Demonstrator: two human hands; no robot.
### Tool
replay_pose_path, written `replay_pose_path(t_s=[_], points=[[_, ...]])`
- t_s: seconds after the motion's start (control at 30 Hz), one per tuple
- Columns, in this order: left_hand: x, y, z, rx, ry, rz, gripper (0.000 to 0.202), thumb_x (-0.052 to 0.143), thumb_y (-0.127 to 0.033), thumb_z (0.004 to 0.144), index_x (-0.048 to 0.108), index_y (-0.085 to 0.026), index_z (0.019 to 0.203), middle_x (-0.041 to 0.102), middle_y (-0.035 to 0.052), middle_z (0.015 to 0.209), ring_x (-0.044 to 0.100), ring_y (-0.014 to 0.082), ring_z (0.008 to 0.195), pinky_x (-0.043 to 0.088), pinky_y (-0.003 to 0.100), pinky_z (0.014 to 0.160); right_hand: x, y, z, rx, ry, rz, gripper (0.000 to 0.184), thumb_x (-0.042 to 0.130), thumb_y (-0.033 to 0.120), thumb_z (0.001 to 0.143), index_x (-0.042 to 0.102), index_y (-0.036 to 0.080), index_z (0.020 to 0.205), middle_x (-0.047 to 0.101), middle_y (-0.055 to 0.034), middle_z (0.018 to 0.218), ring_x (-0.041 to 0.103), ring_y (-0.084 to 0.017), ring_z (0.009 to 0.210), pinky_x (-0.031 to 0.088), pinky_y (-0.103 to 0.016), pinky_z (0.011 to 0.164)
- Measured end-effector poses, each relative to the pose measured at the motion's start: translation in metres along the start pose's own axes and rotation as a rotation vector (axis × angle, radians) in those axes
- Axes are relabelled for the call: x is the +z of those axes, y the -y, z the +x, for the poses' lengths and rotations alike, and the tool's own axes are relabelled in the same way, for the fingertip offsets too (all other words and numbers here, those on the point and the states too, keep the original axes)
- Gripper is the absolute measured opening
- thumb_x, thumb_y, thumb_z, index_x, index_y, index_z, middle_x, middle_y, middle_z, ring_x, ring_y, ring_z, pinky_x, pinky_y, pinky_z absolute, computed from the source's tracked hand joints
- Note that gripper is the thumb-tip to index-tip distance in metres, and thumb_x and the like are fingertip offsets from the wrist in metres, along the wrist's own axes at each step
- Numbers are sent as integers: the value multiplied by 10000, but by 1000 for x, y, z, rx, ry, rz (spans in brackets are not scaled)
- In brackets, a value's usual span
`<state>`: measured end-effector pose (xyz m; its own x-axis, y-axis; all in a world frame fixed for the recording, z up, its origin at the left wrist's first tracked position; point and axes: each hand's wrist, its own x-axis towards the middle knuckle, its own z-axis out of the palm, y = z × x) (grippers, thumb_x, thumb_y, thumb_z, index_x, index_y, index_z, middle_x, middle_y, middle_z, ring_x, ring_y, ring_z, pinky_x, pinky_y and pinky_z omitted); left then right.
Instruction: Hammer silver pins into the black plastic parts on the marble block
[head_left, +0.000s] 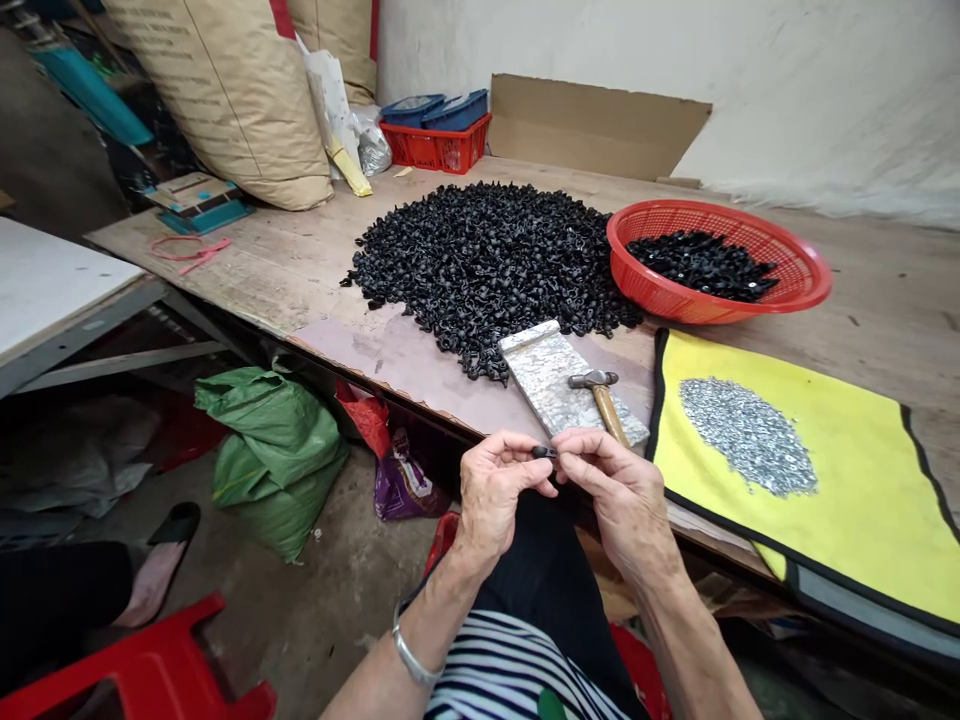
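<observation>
My left hand (495,490) and my right hand (619,490) meet just off the table's front edge, both pinching one small black plastic clip (545,453) between their fingertips. A big heap of the same black clips (487,265) lies on the wooden table (300,260) beyond them. A small hammer (600,392) rests on a marbled stone slab (555,385) just past my hands. To the right, a pile of small silver nails (746,435) sits on a yellow cloth (862,500).
A red round basket (795,290) holds more black clips at the right. Red and blue crates (435,145), paper sacks (240,90) and cardboard stand at the back. Below the table lie a green bag (277,450) and a red stool (150,670).
</observation>
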<state>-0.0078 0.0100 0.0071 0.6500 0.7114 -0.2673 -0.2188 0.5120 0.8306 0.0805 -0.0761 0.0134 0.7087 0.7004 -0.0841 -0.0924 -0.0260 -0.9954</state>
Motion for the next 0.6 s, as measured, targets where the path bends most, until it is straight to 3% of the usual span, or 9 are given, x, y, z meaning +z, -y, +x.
replay_pose_path(t_s=[0.13, 0.3, 0.6], points=[[2, 3, -2, 24, -25, 37, 107, 709, -135, 573, 636, -135, 652, 613, -18, 535, 582, 120, 431, 475, 232, 471, 6, 2, 1, 1, -42, -28, 76, 659, 253, 697, 656, 189, 737, 625, -25, 855, 558, -158, 817, 458, -254, 683], [2, 6, -2, 43, -47, 29, 112, 719, -149, 575, 632, -140, 646, 605, -26, 530, 575, 114, 428, 470, 227, 470, 8, -1, 2, 76, -98, 27, 132, 688, 267, 662, 666, 176, 756, 634, -19, 773, 564, -143, 697, 468, -255, 614], [7, 7, -5, 34, -51, 45, 112, 696, -140, 589, 617, -144, 669, 621, -13, 521, 583, 124, 441, 462, 226, 469, 7, 0, 3, 153, -78, 203, 107, 690, 246, 642, 668, 163, 706, 613, -4, 651, 532, -113, 570, 442, -247, 539]])
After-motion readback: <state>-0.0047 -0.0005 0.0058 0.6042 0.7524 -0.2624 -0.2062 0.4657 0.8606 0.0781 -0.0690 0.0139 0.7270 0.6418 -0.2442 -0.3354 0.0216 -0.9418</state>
